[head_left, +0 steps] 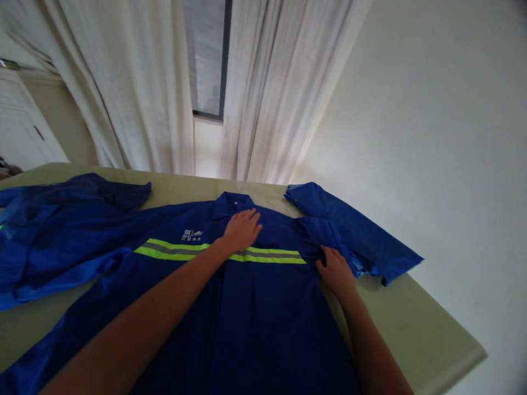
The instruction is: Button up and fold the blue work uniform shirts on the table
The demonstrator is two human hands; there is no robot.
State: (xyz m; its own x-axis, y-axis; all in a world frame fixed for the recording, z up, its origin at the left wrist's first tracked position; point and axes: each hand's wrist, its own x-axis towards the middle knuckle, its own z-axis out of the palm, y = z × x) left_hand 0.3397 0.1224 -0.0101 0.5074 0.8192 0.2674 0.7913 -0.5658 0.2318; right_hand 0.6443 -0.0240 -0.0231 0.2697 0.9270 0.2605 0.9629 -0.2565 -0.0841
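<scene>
A dark blue work jacket (251,307) lies spread front side up, its collar (233,204) at the far end. Across its chest runs a yellow-green and grey reflective stripe (272,255), with a white logo (192,235) above it. My left hand (242,229) rests on the upper chest just below the collar, fingers stretched out. At the side of the chest, my right hand (335,269) touches the sleeve (323,233) near the armhole, its thumb and fingers apart. My left forearm covers part of the stripe.
More blue clothing (61,219) lies bunched at the left. Another blue folded piece (354,230) reaches over the right edge of the pale greenish table (428,323), beside the white wall (461,164). Light curtains (144,93) and a narrow window (208,60) stand behind.
</scene>
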